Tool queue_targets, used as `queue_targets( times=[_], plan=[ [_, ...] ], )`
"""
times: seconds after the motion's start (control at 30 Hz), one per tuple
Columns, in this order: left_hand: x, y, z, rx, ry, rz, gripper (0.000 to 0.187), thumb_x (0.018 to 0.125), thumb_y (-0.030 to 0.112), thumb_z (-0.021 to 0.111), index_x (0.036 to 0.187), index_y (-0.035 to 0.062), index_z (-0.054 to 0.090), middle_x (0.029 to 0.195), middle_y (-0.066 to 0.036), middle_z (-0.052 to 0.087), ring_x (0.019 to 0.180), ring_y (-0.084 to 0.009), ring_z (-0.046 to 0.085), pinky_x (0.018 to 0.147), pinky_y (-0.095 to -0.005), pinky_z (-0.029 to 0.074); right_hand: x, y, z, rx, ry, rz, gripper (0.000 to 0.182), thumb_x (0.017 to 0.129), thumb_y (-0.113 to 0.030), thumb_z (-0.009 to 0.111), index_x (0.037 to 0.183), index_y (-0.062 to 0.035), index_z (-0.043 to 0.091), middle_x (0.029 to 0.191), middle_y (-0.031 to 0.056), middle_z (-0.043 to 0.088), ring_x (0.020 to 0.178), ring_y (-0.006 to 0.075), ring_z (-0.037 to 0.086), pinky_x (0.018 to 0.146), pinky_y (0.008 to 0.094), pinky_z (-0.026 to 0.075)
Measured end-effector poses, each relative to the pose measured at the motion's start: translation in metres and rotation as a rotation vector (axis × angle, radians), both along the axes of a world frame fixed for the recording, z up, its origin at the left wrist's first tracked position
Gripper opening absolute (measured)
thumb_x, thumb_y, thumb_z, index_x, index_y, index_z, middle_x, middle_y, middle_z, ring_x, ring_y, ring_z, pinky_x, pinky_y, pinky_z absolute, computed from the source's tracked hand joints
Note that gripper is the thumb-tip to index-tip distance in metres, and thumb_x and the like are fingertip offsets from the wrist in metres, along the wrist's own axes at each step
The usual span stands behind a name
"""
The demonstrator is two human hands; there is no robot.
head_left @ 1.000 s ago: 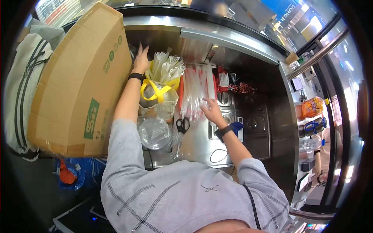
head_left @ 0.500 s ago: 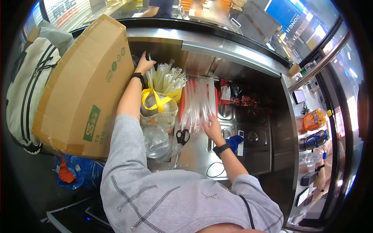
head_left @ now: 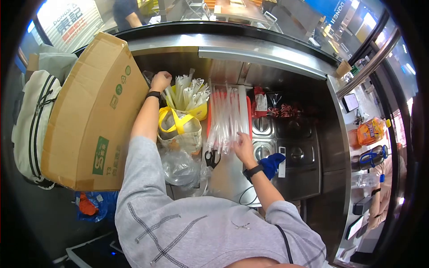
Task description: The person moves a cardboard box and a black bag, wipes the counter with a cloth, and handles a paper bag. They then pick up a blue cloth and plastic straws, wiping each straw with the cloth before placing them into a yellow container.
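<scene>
My left hand (head_left: 161,81) is curled closed at the back left, beside a yellow container (head_left: 199,110) of white-wrapped sticks (head_left: 190,91). Whatever its fingers hold, if anything, is hidden. My right hand (head_left: 244,148) has its fingers apart at the lower right edge of a bundle of long clear plastic sleeves (head_left: 223,120). These lie over a red tray (head_left: 249,116). Black-handled scissors (head_left: 212,158) rest just below the sleeves. A cloth bag with yellow handles (head_left: 181,134) stands in front of the yellow container.
A large cardboard box (head_left: 85,120) stands along my left side. Clear plastic bags (head_left: 181,167) lie near my left elbow. Lidded steel pans (head_left: 263,149), a blue cloth (head_left: 271,165) and red packages (head_left: 260,102) are on the right. Bottles (head_left: 373,156) line the right ledge.
My left hand has drawn slightly down and left, its fingers now curled in. The right hand stays at the sleeves. The view has shifted a little.
</scene>
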State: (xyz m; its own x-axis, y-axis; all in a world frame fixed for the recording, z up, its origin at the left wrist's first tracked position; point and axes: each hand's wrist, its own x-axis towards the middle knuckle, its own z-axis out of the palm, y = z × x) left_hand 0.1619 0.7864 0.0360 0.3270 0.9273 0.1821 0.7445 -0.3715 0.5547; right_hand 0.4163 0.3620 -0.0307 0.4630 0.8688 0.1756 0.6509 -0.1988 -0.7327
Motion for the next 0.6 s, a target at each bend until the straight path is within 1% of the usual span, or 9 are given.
queue_targets(
  times=[0.03, 0.13, 0.17, 0.27, 0.3, 0.4, 0.47, 0.53, 0.6],
  plan=[
    [0.0, -0.019, 0.011, -0.026, 0.08, -0.01, 0.032, 0.081, 0.032, 0.061, 0.102, 0.0095, 0.071, 0.105, -0.018, 0.067, 0.1, -0.0361, 0.063, 0.086, -0.0438, 0.051, 0.001, 0.001, -0.002, -0.002, 0.01, -0.019, 0.038, 0.077, -0.008, 0.057, 0.114, -0.0005, 0.058, 0.099, 0.0183, 0.06, 0.084, 0.0326, 0.059, 0.076, 0.0404, 0.048],
    [0.0, -0.033, 0.008, -0.004, 0.114, 0.045, 0.039, 0.083, 0.036, 0.061, 0.11, 0.0092, 0.068, 0.107, -0.019, 0.067, 0.102, -0.0374, 0.062, 0.09, -0.044, 0.048, 0.005, 0.005, -0.006, -0.001, 0.094, -0.053, 0.034, 0.077, -0.006, 0.057, 0.111, -0.0008, 0.059, 0.096, 0.0182, 0.062, 0.084, 0.0334, 0.06, 0.076, 0.0409, 0.048],
    [-0.001, -0.035, 0.009, 0.056, 0.134, 0.041, 0.051, 0.083, 0.038, 0.062, 0.124, 0.008, 0.059, 0.12, -0.02, 0.061, 0.11, -0.0394, 0.056, 0.096, -0.0446, 0.044, 0.007, 0.007, -0.012, 0.011, 0.104, -0.065, 0.033, 0.077, -0.008, 0.059, 0.11, -0.0011, 0.06, 0.094, 0.0187, 0.063, 0.084, 0.0342, 0.061, 0.076, 0.042, 0.048],
    [0.003, -0.064, 0.036, 0.332, 0.062, 0.062, 0.064, 0.083, 0.038, 0.063, 0.136, 0.0068, 0.047, 0.13, -0.02, 0.054, 0.117, -0.0402, 0.05, 0.099, -0.0461, 0.041, -0.003, 0.004, 0.01, 0.11, 0.005, -0.044, 0.034, 0.077, -0.01, 0.061, 0.11, -0.0019, 0.06, 0.095, 0.0189, 0.063, 0.083, 0.0351, 0.061, 0.077, 0.0426, 0.049],
    [0.007, -0.076, 0.047, 0.377, -0.001, 0.073, 0.065, 0.081, 0.035, 0.066, 0.136, 0.0075, 0.045, 0.131, -0.019, 0.052, 0.118, -0.0391, 0.048, 0.1, -0.0458, 0.04, -0.001, 0.004, 0.008, 0.106, -0.013, -0.022, 0.034, 0.077, -0.012, 0.063, 0.11, -0.003, 0.06, 0.099, 0.0191, 0.064, 0.086, 0.0358, 0.062, 0.077, 0.0427, 0.049],
    [0.019, -0.109, 0.07, 0.527, -0.096, 0.081, 0.057, 0.081, 0.031, 0.067, 0.13, 0.0062, 0.05, 0.128, -0.019, 0.053, 0.118, -0.0376, 0.049, 0.102, -0.0436, 0.039, 0.002, 0.005, -0.003, 0.065, 0.02, -0.018, 0.033, 0.078, -0.008, 0.059, 0.11, -0.0015, 0.059, 0.1, 0.0225, 0.065, 0.093, 0.0381, 0.063, 0.08, 0.0423, 0.05],
    [0.029, -0.141, 0.087, 0.566, -0.149, -0.002, 0.047, 0.08, 0.027, 0.069, 0.12, 0.0056, 0.057, 0.121, -0.017, 0.057, 0.114, -0.0352, 0.051, 0.1, -0.0422, 0.039, 0.006, 0.004, -0.004, 0.096, 0.093, -0.044, 0.029, 0.077, -0.006, 0.057, 0.106, -0.0025, 0.061, 0.098, 0.0228, 0.066, 0.093, 0.0389, 0.063, 0.08, 0.0427, 0.05],
    [0.041, -0.178, 0.102, 0.592, -0.197, -0.076, 0.04, 0.078, 0.022, 0.07, 0.113, 0.0061, 0.059, 0.115, -0.014, 0.06, 0.11, -0.0331, 0.053, 0.096, -0.0414, 0.041, 0.014, 0.008, -0.002, 0.134, 0.159, -0.07, 0.027, 0.077, -0.004, 0.056, 0.104, -0.0035, 0.062, 0.096, 0.022, 0.066, 0.092, 0.0389, 0.063, 0.08, 0.0418, 0.05],
    [0.052, -0.214, 0.109, 0.558, -0.231, -0.147, 0.037, 0.077, 0.02, 0.07, 0.11, 0.0062, 0.059, 0.111, -0.014, 0.06, 0.104, -0.0334, 0.055, 0.094, -0.0408, 0.041, 0.019, 0.01, -0.002, 0.223, 0.257, -0.116, 0.023, 0.077, -0.003, 0.057, 0.1, -0.0019, 0.062, 0.092, 0.0192, 0.066, 0.088, 0.0342, 0.064, 0.08, 0.0387, 0.05]
  ],
)
